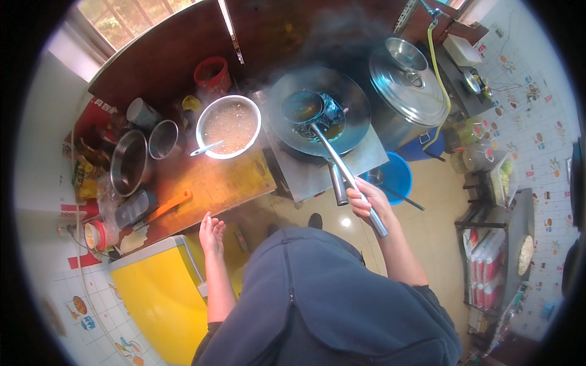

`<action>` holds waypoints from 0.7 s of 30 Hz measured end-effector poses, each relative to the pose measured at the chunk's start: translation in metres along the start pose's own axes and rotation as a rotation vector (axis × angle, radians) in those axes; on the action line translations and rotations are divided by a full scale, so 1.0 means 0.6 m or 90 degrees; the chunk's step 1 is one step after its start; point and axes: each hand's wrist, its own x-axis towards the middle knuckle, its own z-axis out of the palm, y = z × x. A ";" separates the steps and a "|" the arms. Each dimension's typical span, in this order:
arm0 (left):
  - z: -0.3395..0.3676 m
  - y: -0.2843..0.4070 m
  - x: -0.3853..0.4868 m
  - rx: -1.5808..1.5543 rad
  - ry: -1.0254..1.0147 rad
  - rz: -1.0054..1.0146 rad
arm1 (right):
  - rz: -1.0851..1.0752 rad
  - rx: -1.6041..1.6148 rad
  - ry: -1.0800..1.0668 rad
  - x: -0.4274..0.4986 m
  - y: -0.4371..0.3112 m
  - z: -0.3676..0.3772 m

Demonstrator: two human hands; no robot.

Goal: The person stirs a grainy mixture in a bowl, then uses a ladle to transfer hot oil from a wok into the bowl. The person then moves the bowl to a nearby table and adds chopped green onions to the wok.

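My right hand is closed around the metal handle of a large ladle, whose bowl sits over the dark oily liquid in a wok. The wok rests on a metal stove top, and its own tubular handle points towards me. Steam or smoke hangs around it. My left hand is empty, fingers loosely curled, near the front edge of the orange-brown worktop. Beyond that hand, a white-rimmed bowl holds a brownish, grainy mixture with a spoon in it.
Metal bowls, a red container and an orange-handled tool stand on the left. A large lidded pot is right of the wok. A blue bucket stands on the floor; a yellow chest is at lower left.
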 end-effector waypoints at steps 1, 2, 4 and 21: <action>0.001 0.001 0.000 -0.001 -0.002 -0.001 | -0.003 0.004 0.001 -0.005 0.002 0.001; 0.003 0.002 0.001 0.001 0.005 -0.004 | -0.005 0.011 -0.005 -0.009 0.004 0.001; 0.005 0.005 -0.001 0.003 -0.002 -0.009 | -0.006 0.021 -0.006 -0.018 0.011 0.002; 0.003 0.009 0.004 0.017 -0.021 -0.032 | -0.015 0.052 0.075 -0.063 0.057 -0.016</action>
